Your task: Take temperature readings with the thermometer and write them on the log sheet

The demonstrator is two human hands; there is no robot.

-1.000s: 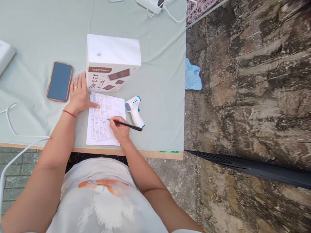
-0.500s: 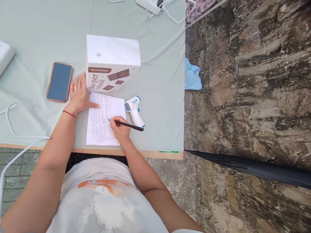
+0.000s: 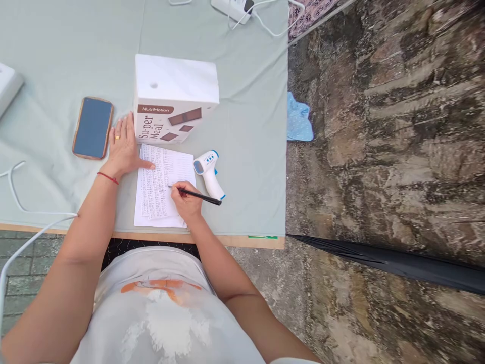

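Observation:
Between the fingers of my right hand (image 3: 187, 203) is a black pen (image 3: 200, 195), its tip on a sheet of paper (image 3: 155, 184) covered with rows of small handwriting. A slightly larger white sheet shows beneath it. My left hand (image 3: 124, 144) lies flat with fingers stretched, the thumb resting on the paper's left part and the fingers beside a white box (image 3: 176, 78) marked "NutriMotion Super Meal". Just right of the paper lies a white and blue infrared thermometer (image 3: 209, 174). A phone (image 3: 93, 127) with a dark screen and brown edge lies left of my left hand.
A pale green cloth covers the table (image 3: 250, 167). White cables (image 3: 38, 215) run along the left side, and a white power strip (image 3: 235, 9) lies at the back. A blue cloth (image 3: 299, 119) hangs by the right edge. Beyond stands a rough stone wall (image 3: 390, 151).
My right hand and the pen have shifted very slightly left over the paper. My left hand and the other things have stayed in place.

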